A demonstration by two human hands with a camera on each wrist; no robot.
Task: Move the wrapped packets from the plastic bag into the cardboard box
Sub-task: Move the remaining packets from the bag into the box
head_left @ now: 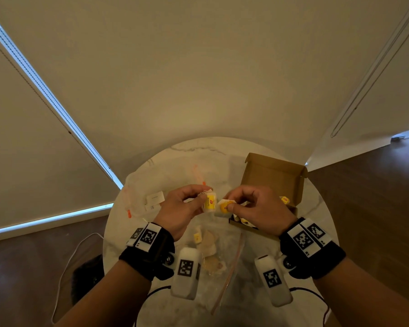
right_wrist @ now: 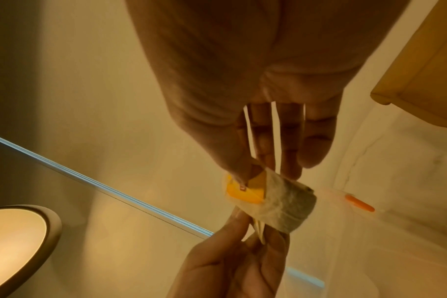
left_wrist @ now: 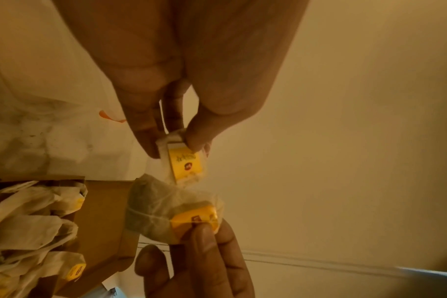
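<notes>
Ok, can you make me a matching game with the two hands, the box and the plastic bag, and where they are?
Things:
1. left hand
2. right hand
3. cardboard box
4. plastic bag

States:
A. lies flat on the table near the wrists
B. pinches the packet nearer the box
C. stands open with packets inside
D. pinches the packet farther from the box

Pairs: 1-D, 2-B, 3-C, 4-A

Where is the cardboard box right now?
In the head view the cardboard box sits open on the round table, on its right side, just beyond the right hand, with packets already inside.
</notes>
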